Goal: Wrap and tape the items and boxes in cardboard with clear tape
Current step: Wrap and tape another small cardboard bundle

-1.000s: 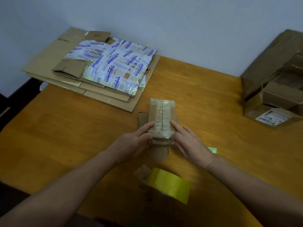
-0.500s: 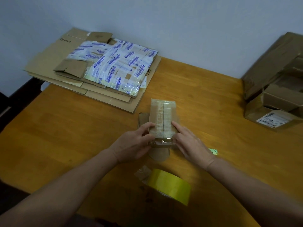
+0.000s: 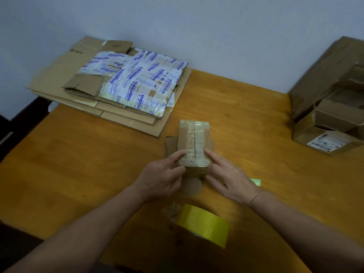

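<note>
A small cardboard-wrapped box (image 3: 194, 138) with glossy clear tape along its top lies at the middle of the wooden table (image 3: 78, 174). My left hand (image 3: 159, 178) grips its near left corner with curled fingers, index on top and thumb at the near face. Resting against the near right edge is my right hand (image 3: 230, 180), its index finger straight along the top edge. A loose cardboard piece (image 3: 171, 146) sticks out from under the box on the left. A yellowish roll of tape (image 3: 202, 223) lies close to me, between my forearms.
Flattened cardboard sheets (image 3: 59, 75) are stacked at the far left, with a blue-printed plastic packet (image 3: 141, 81) on top. Taped brown boxes (image 3: 331, 95) are piled at the right edge. A small green scrap (image 3: 256, 181) lies beside my right hand.
Both hands stay at the near end of the box, with only slight finger shifts. The box has not moved on the table.
</note>
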